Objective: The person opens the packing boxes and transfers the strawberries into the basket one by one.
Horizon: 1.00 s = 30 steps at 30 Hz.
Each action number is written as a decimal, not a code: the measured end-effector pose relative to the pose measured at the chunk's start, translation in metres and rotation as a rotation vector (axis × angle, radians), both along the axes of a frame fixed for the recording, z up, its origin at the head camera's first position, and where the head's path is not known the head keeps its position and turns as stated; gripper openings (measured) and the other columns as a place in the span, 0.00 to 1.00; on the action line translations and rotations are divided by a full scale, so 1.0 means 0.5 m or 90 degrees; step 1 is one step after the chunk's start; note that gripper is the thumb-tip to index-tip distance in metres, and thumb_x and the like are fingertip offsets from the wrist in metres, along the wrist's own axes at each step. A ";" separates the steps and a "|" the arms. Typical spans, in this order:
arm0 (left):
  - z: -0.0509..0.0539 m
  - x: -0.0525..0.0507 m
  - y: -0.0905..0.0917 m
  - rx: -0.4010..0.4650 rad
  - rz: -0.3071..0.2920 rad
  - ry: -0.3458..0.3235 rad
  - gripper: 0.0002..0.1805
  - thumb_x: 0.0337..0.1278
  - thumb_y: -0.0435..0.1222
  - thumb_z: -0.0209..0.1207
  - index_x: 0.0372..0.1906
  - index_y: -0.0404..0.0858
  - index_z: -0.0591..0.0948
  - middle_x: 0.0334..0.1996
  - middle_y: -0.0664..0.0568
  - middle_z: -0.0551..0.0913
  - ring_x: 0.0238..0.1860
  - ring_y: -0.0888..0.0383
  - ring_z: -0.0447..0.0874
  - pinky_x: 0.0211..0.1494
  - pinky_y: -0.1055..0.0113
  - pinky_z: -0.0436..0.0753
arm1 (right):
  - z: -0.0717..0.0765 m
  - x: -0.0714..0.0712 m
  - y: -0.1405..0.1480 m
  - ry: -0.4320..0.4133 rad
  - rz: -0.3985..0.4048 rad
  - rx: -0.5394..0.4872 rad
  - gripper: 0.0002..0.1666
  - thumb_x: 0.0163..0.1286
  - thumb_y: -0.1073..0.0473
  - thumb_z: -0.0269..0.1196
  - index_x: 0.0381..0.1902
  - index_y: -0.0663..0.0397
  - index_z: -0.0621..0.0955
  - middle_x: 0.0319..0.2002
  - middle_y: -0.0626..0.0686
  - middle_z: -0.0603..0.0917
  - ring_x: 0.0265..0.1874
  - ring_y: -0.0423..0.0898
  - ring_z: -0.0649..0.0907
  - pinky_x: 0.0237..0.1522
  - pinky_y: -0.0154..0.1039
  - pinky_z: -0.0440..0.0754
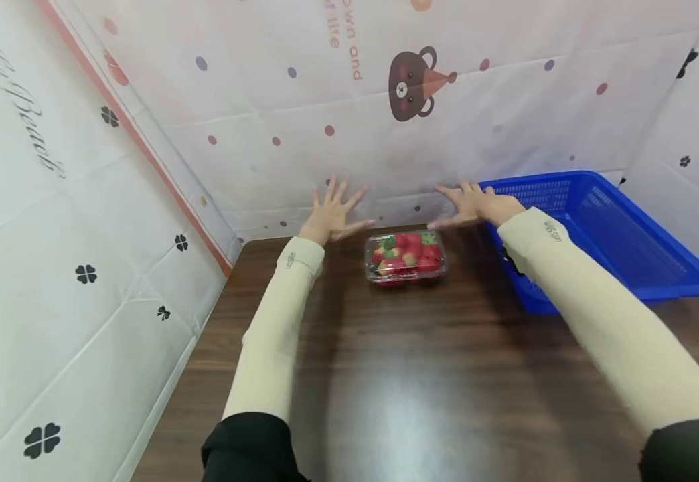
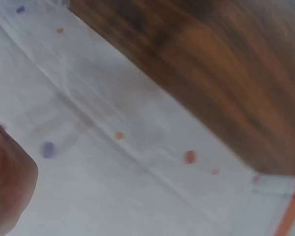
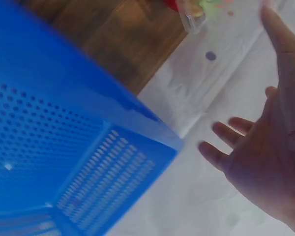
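Observation:
A clear plastic box of strawberries [image 1: 406,257] rests on the dark wooden table near its back edge. To its left my left hand [image 1: 333,214] hovers with fingers spread, apart from the box. My right hand [image 1: 470,203] is on the box's other side, fingers stretched out and holding nothing, close to the rim of the blue plastic basket [image 1: 633,248]. In the right wrist view, the right hand [image 3: 265,147] shows its palm, with the basket [image 3: 83,147] beside it and a corner of the strawberry box [image 3: 191,14] at the top. Only part of the left hand [image 2: 10,182] appears in the left wrist view.
A patterned white sheet [image 1: 301,100] with dots and a bear covers the wall behind the table. Another patterned sheet [image 1: 84,321] borders the left side. The brown tabletop [image 1: 398,375] stretches toward the front, and the basket takes up the right back corner.

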<state>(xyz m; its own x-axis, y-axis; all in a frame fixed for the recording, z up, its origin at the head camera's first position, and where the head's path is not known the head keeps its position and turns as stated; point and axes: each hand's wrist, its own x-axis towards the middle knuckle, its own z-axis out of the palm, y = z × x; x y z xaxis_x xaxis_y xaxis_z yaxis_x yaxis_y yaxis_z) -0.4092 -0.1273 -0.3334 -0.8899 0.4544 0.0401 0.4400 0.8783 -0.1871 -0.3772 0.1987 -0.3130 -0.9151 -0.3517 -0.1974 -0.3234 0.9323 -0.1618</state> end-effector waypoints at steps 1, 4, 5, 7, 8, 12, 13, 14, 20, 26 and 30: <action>0.000 0.006 0.002 -0.029 -0.027 -0.004 0.47 0.68 0.72 0.39 0.84 0.57 0.43 0.84 0.46 0.34 0.84 0.40 0.26 0.83 0.30 0.42 | -0.002 0.004 0.002 -0.008 0.016 0.004 0.67 0.62 0.19 0.59 0.84 0.46 0.44 0.79 0.74 0.43 0.77 0.78 0.47 0.72 0.83 0.51; -0.007 0.034 0.008 -0.101 -0.103 -0.028 0.45 0.67 0.71 0.43 0.81 0.52 0.58 0.83 0.44 0.47 0.84 0.41 0.36 0.85 0.36 0.44 | -0.011 0.016 0.004 -0.020 0.071 0.021 0.72 0.56 0.25 0.70 0.83 0.51 0.47 0.76 0.78 0.48 0.74 0.81 0.53 0.68 0.82 0.61; -0.011 0.048 0.010 -0.116 -0.120 -0.036 0.45 0.67 0.71 0.46 0.79 0.50 0.63 0.82 0.43 0.52 0.84 0.42 0.41 0.85 0.38 0.47 | -0.014 0.020 0.002 -0.023 0.088 0.026 0.73 0.54 0.27 0.72 0.82 0.52 0.48 0.76 0.78 0.49 0.74 0.81 0.54 0.67 0.81 0.63; -0.024 0.072 0.008 -0.128 -0.146 -0.058 0.43 0.65 0.69 0.52 0.75 0.46 0.70 0.79 0.43 0.60 0.82 0.43 0.51 0.85 0.42 0.53 | -0.021 0.029 -0.007 -0.032 0.115 0.028 0.71 0.53 0.32 0.76 0.81 0.57 0.52 0.75 0.79 0.52 0.73 0.80 0.57 0.68 0.79 0.65; -0.032 0.084 0.006 -0.125 -0.159 -0.067 0.43 0.64 0.68 0.54 0.73 0.44 0.73 0.77 0.42 0.63 0.80 0.43 0.55 0.85 0.44 0.55 | -0.024 0.033 -0.015 -0.035 0.129 0.030 0.70 0.53 0.34 0.77 0.80 0.60 0.54 0.74 0.79 0.54 0.72 0.80 0.59 0.69 0.77 0.66; -0.067 0.120 0.000 -0.086 -0.229 -0.069 0.35 0.67 0.60 0.59 0.64 0.37 0.79 0.67 0.41 0.76 0.71 0.45 0.71 0.78 0.48 0.72 | -0.034 0.044 -0.052 -0.054 0.172 0.043 0.65 0.54 0.38 0.77 0.77 0.66 0.60 0.72 0.76 0.61 0.72 0.75 0.63 0.72 0.71 0.68; -0.074 0.125 0.000 -0.075 -0.250 -0.056 0.32 0.68 0.58 0.59 0.60 0.37 0.81 0.63 0.42 0.79 0.68 0.45 0.75 0.75 0.50 0.76 | -0.036 0.046 -0.061 -0.061 0.176 0.045 0.65 0.55 0.37 0.77 0.77 0.66 0.59 0.73 0.74 0.61 0.73 0.74 0.63 0.73 0.70 0.68; -0.079 0.129 0.001 -0.065 -0.269 -0.037 0.28 0.68 0.56 0.60 0.56 0.37 0.83 0.60 0.42 0.82 0.64 0.46 0.78 0.71 0.52 0.79 | -0.038 0.045 -0.070 -0.067 0.178 0.044 0.64 0.56 0.37 0.76 0.77 0.65 0.59 0.73 0.73 0.61 0.73 0.72 0.63 0.73 0.70 0.68; -0.091 0.146 0.013 -0.036 -0.322 0.072 0.14 0.63 0.48 0.66 0.33 0.42 0.87 0.37 0.50 0.89 0.40 0.52 0.89 0.49 0.57 0.89 | -0.050 0.032 -0.099 -0.069 0.188 0.043 0.61 0.59 0.41 0.76 0.77 0.65 0.59 0.73 0.68 0.64 0.71 0.67 0.68 0.75 0.64 0.68; -0.100 0.160 0.019 -0.073 -0.312 0.085 0.12 0.64 0.47 0.67 0.33 0.44 0.87 0.34 0.52 0.90 0.36 0.54 0.90 0.43 0.58 0.91 | -0.057 0.018 -0.109 -0.035 0.207 0.074 0.64 0.53 0.43 0.80 0.76 0.67 0.61 0.70 0.69 0.65 0.70 0.70 0.67 0.72 0.67 0.70; -0.103 0.171 0.019 -0.122 -0.311 0.098 0.07 0.63 0.44 0.68 0.34 0.45 0.88 0.34 0.54 0.90 0.37 0.56 0.90 0.42 0.61 0.91 | -0.059 0.013 -0.119 -0.051 0.183 0.091 0.65 0.51 0.41 0.81 0.76 0.64 0.61 0.67 0.69 0.64 0.69 0.68 0.65 0.70 0.68 0.71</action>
<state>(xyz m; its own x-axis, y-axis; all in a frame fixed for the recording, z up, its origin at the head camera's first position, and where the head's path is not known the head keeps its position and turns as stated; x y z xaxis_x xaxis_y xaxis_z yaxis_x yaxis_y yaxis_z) -0.3239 -0.1177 -0.3849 -0.5639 0.8253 0.0288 0.7434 0.5225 -0.4174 -0.3707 0.1390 -0.3423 -0.7620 -0.5570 -0.3303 -0.5682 0.8198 -0.0715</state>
